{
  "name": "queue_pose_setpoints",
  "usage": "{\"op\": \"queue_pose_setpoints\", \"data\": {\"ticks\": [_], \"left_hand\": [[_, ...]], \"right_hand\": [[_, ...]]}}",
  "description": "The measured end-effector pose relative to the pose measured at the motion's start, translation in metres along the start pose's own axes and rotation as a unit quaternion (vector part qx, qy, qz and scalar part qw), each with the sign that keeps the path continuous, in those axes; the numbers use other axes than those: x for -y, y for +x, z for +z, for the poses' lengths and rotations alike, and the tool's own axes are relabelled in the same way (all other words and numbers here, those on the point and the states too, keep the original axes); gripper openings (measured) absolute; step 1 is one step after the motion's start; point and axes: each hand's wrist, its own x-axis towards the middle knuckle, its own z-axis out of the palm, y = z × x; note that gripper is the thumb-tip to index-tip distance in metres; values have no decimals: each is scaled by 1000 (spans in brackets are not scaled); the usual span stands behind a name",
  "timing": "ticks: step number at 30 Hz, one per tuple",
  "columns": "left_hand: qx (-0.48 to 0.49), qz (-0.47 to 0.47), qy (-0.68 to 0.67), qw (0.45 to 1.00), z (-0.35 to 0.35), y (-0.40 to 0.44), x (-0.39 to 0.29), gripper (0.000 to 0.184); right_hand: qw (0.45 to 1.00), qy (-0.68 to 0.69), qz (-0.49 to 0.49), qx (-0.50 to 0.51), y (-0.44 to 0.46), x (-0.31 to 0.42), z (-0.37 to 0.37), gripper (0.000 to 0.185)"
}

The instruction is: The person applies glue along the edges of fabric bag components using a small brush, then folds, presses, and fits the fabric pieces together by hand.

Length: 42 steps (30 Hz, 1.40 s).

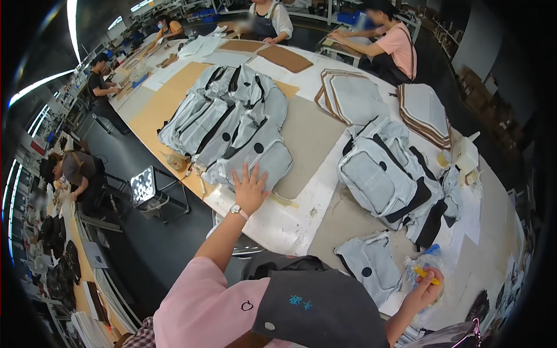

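Observation:
My left hand [250,187] lies flat with fingers spread on the nearest of several light grey fabric bag pieces [272,163], which are piled in overlapping rows and carry black zips and round black patches. In my right hand [426,290], at the lower right, is a small yellow tool [426,275] whose exact kind I cannot make out. Beside that hand lies a crumpled clear plastic bag [434,258] with something blue at its top. A single grey fabric panel [371,261] with a black dot rests just left of it.
A second heap of grey bags [377,174] with black straps sits on the right of the table [284,223]. Behind it are stacked brown-edged panels [426,113]. Brown sheets [284,58] lie farther back. Several people work around the room; a stool [144,185] stands left.

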Motion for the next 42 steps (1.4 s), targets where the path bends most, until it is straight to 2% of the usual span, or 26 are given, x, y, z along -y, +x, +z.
{"op": "queue_pose_setpoints", "data": {"ticks": [1, 4, 6, 9, 11, 13, 15, 17, 18, 19, 20, 22, 25, 26, 29, 32, 33, 35, 38, 40, 42], "left_hand": [[54, 9, 6, 998, 17, -13, -2, 80], [215, -102, 73, 968, 53, -24, 31, 86], [243, -106, 24, 964, 36, -28, 40, 84], [238, -89, 36, 966, 38, -23, 32, 75], [226, -82, 16, 970, 22, -23, 9, 69], [108, -41, -3, 993, 27, -37, -12, 66], [10, 0, -28, 1000, 7, -49, -41, 56], [-7, 53, -140, 989, 23, -63, -58, 47], [-11, 78, -195, 978, 28, -70, -65, 43], [-31, 105, -234, 966, 19, -76, -79, 22], [16, 92, -259, 962, 16, -84, -91, 19], [101, 58, -301, 947, 13, -100, -107, 16], [34, 96, -314, 944, 19, -115, -120, 31], [52, 86, -316, 944, 19, -119, -119, 34], [63, 41, -332, 940, 9, -115, -110, 40], [68, -58, -379, 921, -4, -112, -105, 36], [69, -95, -418, 901, -8, -113, -105, 31], [35, -111, -446, 887, -6, -119, -106, 27], [5, -122, -454, 883, -15, -121, -102, 17], [-7, -145, -487, 862, -15, -123, -103, 13], [-25, -138, -468, 872, 0, -130, -89, 7]], "right_hand": [[1000, 15, 4, 16, -2, 2, -2, 18], [998, 51, -7, 20, 7, 8, -10, 13], [998, 62, -22, -25, 7, 9, -17, 11], [999, 0, -38, -25, 0, -12, -24, 10], [995, -70, -63, 21, -9, -23, -19, 10], [993, -57, 3, 107, -19, -25, -6, 17], [982, -108, -4, 155, -34, -44, 1, 24], [955, -198, -126, 179, -45, -73, 4, 30], [945, -234, -125, 192, -51, -80, 6, 29], [933, -268, -122, 205, -58, -84, 9, 29], [920, -300, -123, 219, -66, -88, 12, 29], [907, -319, -120, 249, -85, -99, 19, 32], [874, -374, -107, 292, -100, -119, 26, 39], [860, -395, -103, 307, -103, -128, 30, 42], [842, -420, -161, 298, -118, -172, 32, 38], [825, -423, -206, 313, -119, -197, 24, 33], [833, -421, -195, 302, -110, -195, 24, 30], [849, -410, -167, 287, -100, -175, 21, 24], [892, -366, -194, 181, -80, -151, 15, 21], [919, -330, -182, 115, -65, -136, 3, 23], [939, -299, -158, 58, -49, -131, -7, 27]]}}
